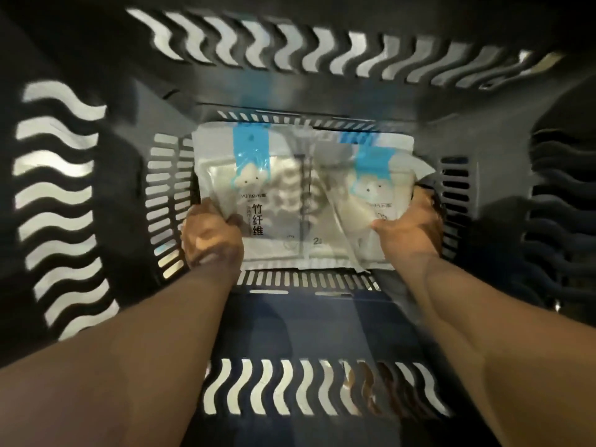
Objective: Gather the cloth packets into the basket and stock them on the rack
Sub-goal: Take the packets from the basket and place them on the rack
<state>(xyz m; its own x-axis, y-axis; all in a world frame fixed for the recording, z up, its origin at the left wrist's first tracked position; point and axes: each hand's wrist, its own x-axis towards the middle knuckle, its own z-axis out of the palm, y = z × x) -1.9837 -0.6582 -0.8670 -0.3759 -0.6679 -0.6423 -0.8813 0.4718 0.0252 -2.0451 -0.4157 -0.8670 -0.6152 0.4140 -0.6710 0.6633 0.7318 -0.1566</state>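
I look straight down into a deep dark blue basket (316,324) with wavy slots in its walls. Two white cloth packets with blue hang tabs lie side by side on its floor. My left hand (209,235) grips the lower left corner of the left packet (258,195), which bears a cloud face and dark characters. My right hand (409,227) grips the right edge of the right packet (364,195), thumb on top. The right packet overlaps the left one a little. Both forearms reach down from the near rim.
The basket walls (61,195) close in on all sides, with light showing through the slots. A slotted strip of the basket floor (306,280) shows just below the packets. Outside the basket nothing is visible.
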